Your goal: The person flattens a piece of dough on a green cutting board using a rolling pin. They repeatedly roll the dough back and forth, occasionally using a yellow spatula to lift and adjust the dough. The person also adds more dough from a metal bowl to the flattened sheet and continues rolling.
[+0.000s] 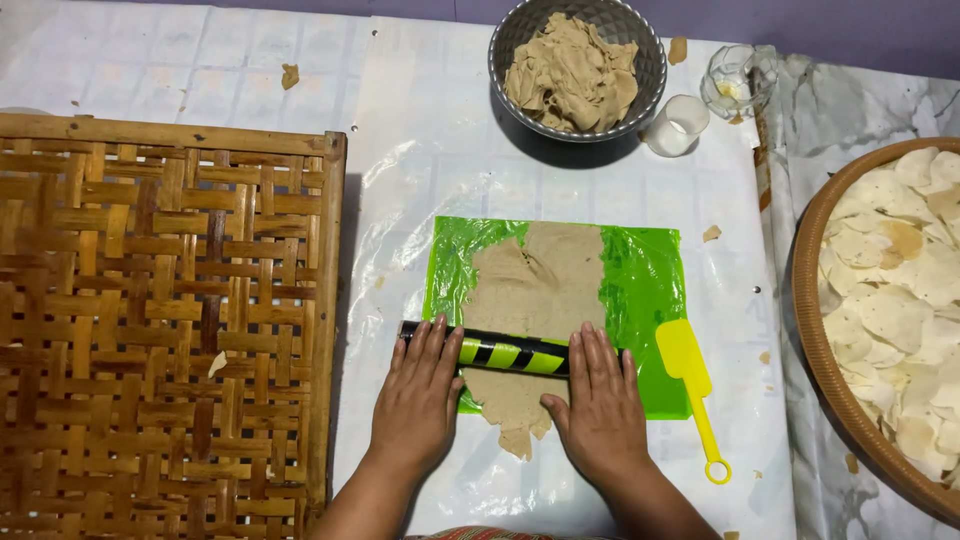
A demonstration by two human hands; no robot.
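**Mia:** What do you see from the head camera?

**Ben:** Two hands press on a roller [500,352]. It is black with slanted green stripes. The left hand [418,400] lies flat on its left end. The right hand [598,405] lies flat on its right end.

**Mia:** Are the fingers [432,345] curled around it?

**Ben:** No. On both hands they are stretched out and a bit spread. They rest on top of the roller. They do not grip it.

**Mia:** What is under the roller?

**Ben:** A flat piece of brown dough [535,290]. It lies on a bright green sheet [645,280]. Most of the dough is past the fingertips. A ragged bit sticks out between the two hands, close to the person.

**Mia:** What is next to the right fingers?

**Ben:** A yellow spatula [692,385] lies just to their right. Its blade is on the green sheet. Its handle is on the table [420,120], which has clear plastic on it.

**Mia:** And far past the fingers?

**Ben:** A gray metal bowl [577,65] full of torn dough scraps. A small white cup [678,125] and a little glass [733,80] stand to its right.

**Mia:** What about the sides?

**Ben:** A big woven bamboo tray [160,320] is left of the left fingers. A round basket [815,330] of pale thin rounds is well off to the right.
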